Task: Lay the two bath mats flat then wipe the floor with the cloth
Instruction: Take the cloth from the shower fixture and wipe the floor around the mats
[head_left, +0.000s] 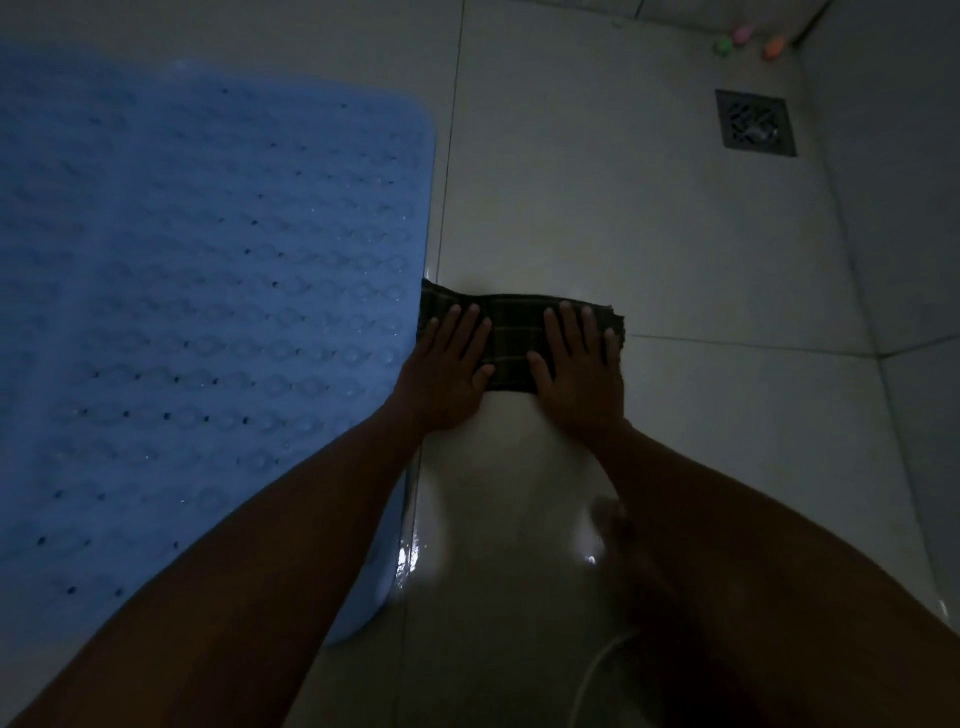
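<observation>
One blue mat (208, 291) is laid flat on the left; a second is not seen. The cloth (511, 338) is pressed to the floor (649, 249) under the left hand (447, 371) and right hand (582, 369), fingers (566, 322) spread flat, so wiping seems under way.

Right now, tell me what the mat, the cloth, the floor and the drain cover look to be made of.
Blue mat: likely soft rubber or PVC, matte; moulded bumps and small punched holes.
Cloth: woven fabric, dark plaid with pale lines; folded, with layered edges, under both flat hands.
Floor: probably glazed ceramic tile; grout lines, glossy wet glints.
Drain cover: seemingly metal, dull grey; a perforated square grate.
</observation>
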